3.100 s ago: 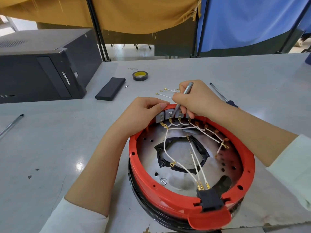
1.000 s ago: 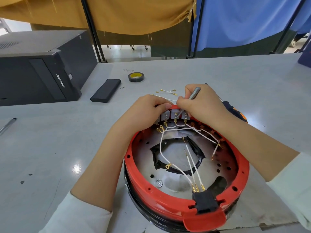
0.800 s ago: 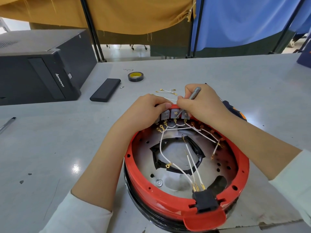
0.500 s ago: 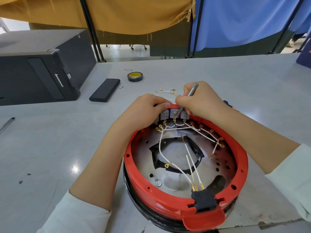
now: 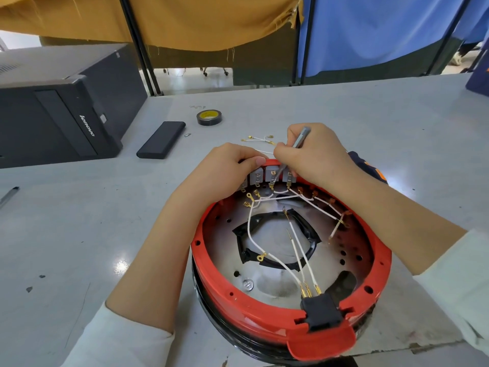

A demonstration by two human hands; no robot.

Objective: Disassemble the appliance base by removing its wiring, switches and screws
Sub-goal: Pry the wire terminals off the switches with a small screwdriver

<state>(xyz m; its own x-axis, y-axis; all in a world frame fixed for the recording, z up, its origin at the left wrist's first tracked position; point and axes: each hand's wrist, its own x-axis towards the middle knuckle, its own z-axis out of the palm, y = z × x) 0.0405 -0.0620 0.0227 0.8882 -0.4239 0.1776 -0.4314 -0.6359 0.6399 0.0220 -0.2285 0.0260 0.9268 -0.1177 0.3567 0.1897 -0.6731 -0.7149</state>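
Left hand (image 5: 227, 168): your fingers curl over the red appliance base (image 5: 264, 321) rim (far side).
Right hand (image 5: 315, 152): you pinch the tweezers (image 5: 300, 140), tips at the grey switches (image 5: 271, 174).

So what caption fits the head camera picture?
Left hand steadies the red base while the right hand works tweezers at the switches.

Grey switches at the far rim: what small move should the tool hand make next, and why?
Probably lever the tool tip gently at the middle grey switch. The right hand holds it there, the left hand grips the red rim, and white wires remain attached below.
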